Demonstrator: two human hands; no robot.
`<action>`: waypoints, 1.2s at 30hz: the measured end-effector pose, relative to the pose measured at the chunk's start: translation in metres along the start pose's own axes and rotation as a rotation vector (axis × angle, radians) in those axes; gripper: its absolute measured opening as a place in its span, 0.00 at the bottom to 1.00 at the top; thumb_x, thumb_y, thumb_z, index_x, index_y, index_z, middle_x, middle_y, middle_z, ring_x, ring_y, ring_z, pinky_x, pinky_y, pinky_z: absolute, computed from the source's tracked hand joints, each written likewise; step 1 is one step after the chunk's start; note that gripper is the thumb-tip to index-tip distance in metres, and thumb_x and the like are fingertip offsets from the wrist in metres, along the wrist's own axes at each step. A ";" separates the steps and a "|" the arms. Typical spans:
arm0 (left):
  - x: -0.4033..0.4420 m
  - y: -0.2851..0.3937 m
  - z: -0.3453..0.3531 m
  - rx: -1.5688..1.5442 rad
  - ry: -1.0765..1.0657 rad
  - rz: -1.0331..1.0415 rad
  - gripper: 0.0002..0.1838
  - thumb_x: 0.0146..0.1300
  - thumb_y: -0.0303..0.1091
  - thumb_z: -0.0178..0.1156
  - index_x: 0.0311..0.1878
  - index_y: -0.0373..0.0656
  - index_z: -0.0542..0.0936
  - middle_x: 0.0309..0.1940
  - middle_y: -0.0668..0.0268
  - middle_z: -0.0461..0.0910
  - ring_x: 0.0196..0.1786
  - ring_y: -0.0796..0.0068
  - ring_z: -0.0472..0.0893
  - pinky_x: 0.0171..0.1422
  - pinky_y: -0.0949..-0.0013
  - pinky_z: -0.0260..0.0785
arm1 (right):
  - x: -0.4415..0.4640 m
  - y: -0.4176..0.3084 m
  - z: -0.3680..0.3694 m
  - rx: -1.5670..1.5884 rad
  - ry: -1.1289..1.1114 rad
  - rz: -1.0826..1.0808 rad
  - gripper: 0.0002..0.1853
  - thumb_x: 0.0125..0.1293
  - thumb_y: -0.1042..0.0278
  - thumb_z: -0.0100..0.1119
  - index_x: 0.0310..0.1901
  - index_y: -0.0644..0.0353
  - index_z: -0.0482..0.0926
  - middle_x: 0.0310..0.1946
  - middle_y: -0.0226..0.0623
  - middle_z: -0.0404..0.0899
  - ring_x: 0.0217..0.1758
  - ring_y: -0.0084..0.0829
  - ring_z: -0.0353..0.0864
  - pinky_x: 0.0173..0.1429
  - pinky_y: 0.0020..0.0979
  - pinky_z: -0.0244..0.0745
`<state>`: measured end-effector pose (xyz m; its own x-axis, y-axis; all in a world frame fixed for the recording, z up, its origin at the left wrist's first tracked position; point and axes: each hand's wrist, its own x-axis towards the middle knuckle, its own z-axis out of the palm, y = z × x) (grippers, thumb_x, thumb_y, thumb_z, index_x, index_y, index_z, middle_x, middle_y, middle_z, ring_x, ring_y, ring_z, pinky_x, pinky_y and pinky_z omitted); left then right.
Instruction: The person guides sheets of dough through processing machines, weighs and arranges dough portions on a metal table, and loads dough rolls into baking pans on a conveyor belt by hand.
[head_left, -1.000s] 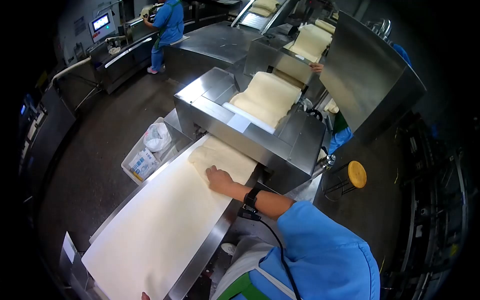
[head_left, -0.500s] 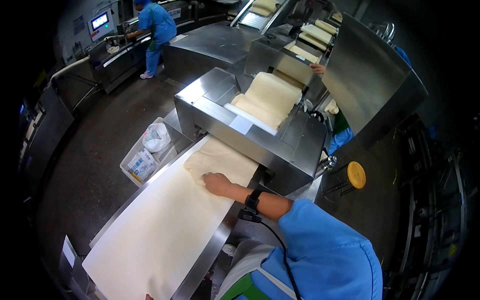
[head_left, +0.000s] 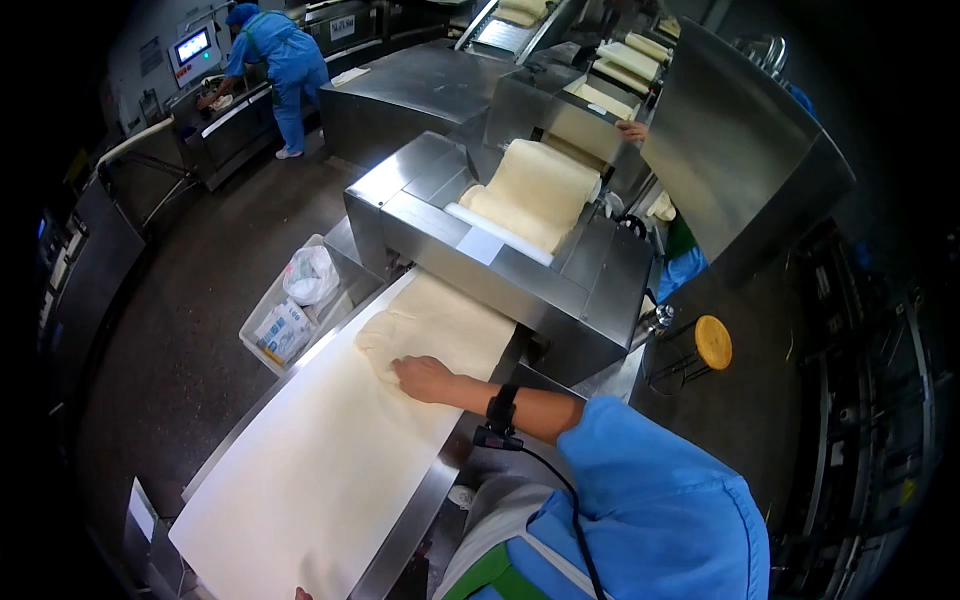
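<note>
A pale dough sheet [head_left: 440,320] comes from under a steel roller machine [head_left: 470,255] and lies on the white conveyor belt [head_left: 290,480]. My right hand [head_left: 423,380] rests at the sheet's near edge, its fingers curled closed on the dough. Around that hand the edge looks puckered and uneven. Only a fingertip of my left hand [head_left: 303,594] shows at the bottom of the view, over the belt's near end; its other fingers are out of frame. Above the machine, a thick folded dough band [head_left: 540,190] feeds down towards a white roller [head_left: 498,233].
Left of the belt stands a plastic bin [head_left: 262,318] with bags in it. A round stool [head_left: 713,343] is at the right. One co-worker [head_left: 275,60] bends over a machine at the far left; another person's hand [head_left: 632,131] shows behind a steel panel [head_left: 745,150].
My right hand has moved slightly left and down the belt, and the dough's edge has advanced with it. The far-left co-worker has leaned further over the machine.
</note>
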<state>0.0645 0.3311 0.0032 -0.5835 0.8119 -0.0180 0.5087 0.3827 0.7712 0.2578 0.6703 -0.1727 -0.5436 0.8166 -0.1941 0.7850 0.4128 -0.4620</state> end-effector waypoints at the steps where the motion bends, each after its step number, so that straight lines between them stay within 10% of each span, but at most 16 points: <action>1: 0.000 0.001 0.000 0.003 0.005 -0.008 0.20 0.63 0.33 0.43 0.55 0.33 0.65 0.55 0.53 0.65 0.57 0.61 0.66 0.59 0.63 0.59 | 0.000 0.000 0.001 0.003 -0.001 0.000 0.15 0.51 0.72 0.44 0.42 0.67 0.68 0.36 0.50 0.73 0.41 0.48 0.73 0.46 0.41 0.68; 36: -0.018 0.008 -0.006 -0.021 0.061 -0.095 0.21 0.63 0.38 0.47 0.55 0.36 0.67 0.52 0.56 0.69 0.52 0.64 0.69 0.54 0.68 0.62 | -0.008 -0.047 0.006 0.311 -0.093 -0.178 0.17 0.55 0.69 0.43 0.46 0.67 0.65 0.39 0.53 0.73 0.45 0.47 0.71 0.48 0.40 0.66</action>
<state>0.0755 0.3171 0.0132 -0.6661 0.7440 -0.0537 0.4360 0.4467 0.7813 0.2233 0.6412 -0.1547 -0.6995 0.6970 -0.1579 0.5554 0.3912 -0.7338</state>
